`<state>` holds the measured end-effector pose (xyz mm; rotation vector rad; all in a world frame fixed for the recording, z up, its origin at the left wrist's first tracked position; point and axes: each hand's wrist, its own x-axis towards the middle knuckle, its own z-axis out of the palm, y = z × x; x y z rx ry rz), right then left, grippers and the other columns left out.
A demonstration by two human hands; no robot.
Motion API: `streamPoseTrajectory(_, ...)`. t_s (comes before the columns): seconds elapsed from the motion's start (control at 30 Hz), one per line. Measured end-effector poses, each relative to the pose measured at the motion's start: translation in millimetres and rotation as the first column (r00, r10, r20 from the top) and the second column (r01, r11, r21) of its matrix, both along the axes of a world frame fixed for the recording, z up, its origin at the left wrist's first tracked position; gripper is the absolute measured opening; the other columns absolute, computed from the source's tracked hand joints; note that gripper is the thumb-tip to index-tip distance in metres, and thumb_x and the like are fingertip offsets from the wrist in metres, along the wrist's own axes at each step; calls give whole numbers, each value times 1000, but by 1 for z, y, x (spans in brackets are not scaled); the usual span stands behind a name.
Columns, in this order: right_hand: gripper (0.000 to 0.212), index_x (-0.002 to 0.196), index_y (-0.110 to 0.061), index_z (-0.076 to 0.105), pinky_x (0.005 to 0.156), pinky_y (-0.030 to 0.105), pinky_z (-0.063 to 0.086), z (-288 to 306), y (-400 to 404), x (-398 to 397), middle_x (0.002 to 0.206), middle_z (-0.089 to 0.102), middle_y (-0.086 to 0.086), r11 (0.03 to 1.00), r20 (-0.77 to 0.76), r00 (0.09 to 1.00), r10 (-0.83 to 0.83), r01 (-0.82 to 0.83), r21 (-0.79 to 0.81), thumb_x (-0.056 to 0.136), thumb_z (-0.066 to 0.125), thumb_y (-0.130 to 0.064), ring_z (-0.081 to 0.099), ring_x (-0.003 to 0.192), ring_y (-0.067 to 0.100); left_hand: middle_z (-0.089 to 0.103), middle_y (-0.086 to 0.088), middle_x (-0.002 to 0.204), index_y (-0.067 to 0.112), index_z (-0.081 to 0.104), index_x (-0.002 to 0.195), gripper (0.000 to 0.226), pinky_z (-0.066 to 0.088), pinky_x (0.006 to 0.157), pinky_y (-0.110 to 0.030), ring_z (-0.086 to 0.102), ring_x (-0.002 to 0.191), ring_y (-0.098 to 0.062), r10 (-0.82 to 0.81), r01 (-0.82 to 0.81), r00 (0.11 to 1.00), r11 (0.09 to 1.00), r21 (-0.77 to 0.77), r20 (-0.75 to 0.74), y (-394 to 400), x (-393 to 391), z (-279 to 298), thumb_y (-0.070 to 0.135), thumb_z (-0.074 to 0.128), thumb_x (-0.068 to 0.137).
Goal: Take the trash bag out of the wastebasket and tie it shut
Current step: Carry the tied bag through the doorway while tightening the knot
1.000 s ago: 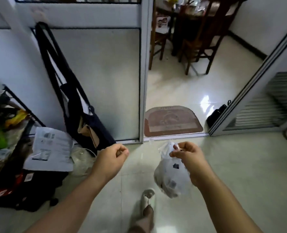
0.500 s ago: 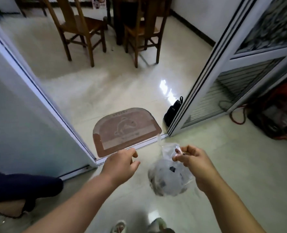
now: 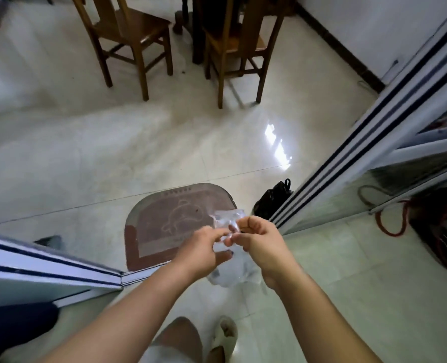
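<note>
A small clear plastic trash bag (image 3: 230, 271) with scraps inside hangs in front of me above the floor. My right hand (image 3: 259, 237) pinches its gathered top, and loose plastic sticks up above the fingers. My left hand (image 3: 204, 247) has its fingers on the same gathered neck, touching the right hand's fingertips. Most of the bag's body is hidden behind my two hands. No wastebasket is in view.
A brown doormat (image 3: 172, 221) lies in the doorway ahead. A black plastic bag (image 3: 272, 200) sits beside the sliding door frame (image 3: 348, 163) on the right. Two wooden chairs (image 3: 128, 35) stand farther back. Red cable (image 3: 390, 226) lies on the right. My slippered foot (image 3: 225, 336) is below.
The view has swung further right and forward toward the doorway. My left hand, empty and apart before, has come over to the bag's neck and now grips it together with the right.
</note>
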<state>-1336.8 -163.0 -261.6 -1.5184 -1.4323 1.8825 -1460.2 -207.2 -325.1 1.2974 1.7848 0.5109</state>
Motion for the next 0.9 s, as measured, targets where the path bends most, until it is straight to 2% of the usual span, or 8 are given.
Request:
streamPoseTrajectory(0.17, 19, 93, 1, 60, 44, 8, 41, -5, 80, -29, 76, 63, 12, 999, -70, 997, -22, 20, -29, 77, 55, 10, 59, 54, 2, 59, -5, 101, 30, 66, 95, 16, 52, 84, -38, 60, 95, -26, 157, -157, 987, 988, 10, -17, 71, -23, -13, 31, 65, 78)
streamPoseTrajectory(0.3, 19, 92, 3, 62, 52, 9, 45, -16, 145, -52, 78, 62, 12, 998, -58, 996, -61, 60, -14, 73, 62, 9, 59, 64, 11, 60, -7, 91, 18, 65, 81, 11, 34, 57, -26, 59, 88, -27, 220, -220, 972, 976, 11, -83, 137, -46, -25, 26, 57, 83)
streamPoseTrajectory(0.37, 12, 83, 1, 61, 55, 10, 46, -27, 180, -64, 73, 60, 8, 994, -28, 994, -109, 109, -4, 74, 62, 9, 56, 66, 13, 62, -9, 88, 15, 65, 78, 10, 29, 54, -18, 58, 82, -24, 240, -239, 970, 971, 22, -50, 176, -62, -34, 22, 59, 82)
streamPoseTrajectory(0.53, 25, 64, -15, 63, 60, 21, 43, -58, 262, -89, 59, 61, -3, 969, 89, 967, -241, 234, 77, 74, 63, 8, 53, 61, 12, 65, -3, 97, 16, 69, 85, 12, 33, 55, -2, 48, 78, -11, 183, -184, 983, 983, -18, -29, 264, -93, -50, 24, 59, 83)
streamPoseTrajectory(0.6, 25, 63, -15, 63, 59, 23, 41, -69, 290, -95, 61, 60, 0, 952, 107, 948, -301, 293, 87, 75, 62, 7, 52, 60, 13, 64, -2, 94, 16, 69, 83, 10, 32, 50, -10, 51, 78, -11, 149, -149, 989, 987, -51, -6, 299, -101, -59, 22, 61, 82)
streamPoseTrajectory(0.7, 21, 65, -14, 62, 58, 26, 42, -88, 325, -100, 63, 59, 3, 917, 87, 914, -396, 390, 83, 77, 63, 4, 51, 59, 14, 60, -1, 87, 14, 68, 79, 7, 34, 65, -21, 54, 76, -13, 127, -123, 991, 989, -86, 41, 345, -106, -74, 19, 63, 81)
streamPoseTrajectory(0.8, 16, 69, -11, 62, 54, 16, 44, -113, 358, -106, 63, 60, 2, 898, 64, 897, -438, 435, 60, 78, 63, 2, 53, 53, 4, 58, -1, 89, 18, 64, 74, 7, 38, 69, -24, 54, 76, -15, 108, -102, 992, 990, -100, 58, 389, -107, -99, 16, 63, 81)
streamPoseTrajectory(0.9, 14, 71, -10, 62, 57, 18, 44, -150, 392, -113, 66, 60, 4, 889, 68, 886, -458, 458, 11, 78, 64, 2, 54, 60, 10, 68, -12, 102, 14, 68, 91, 13, 47, 78, -27, 59, 81, -18, 86, -71, 991, 988, -139, 99, 427, -111, -136, 10, 61, 81)
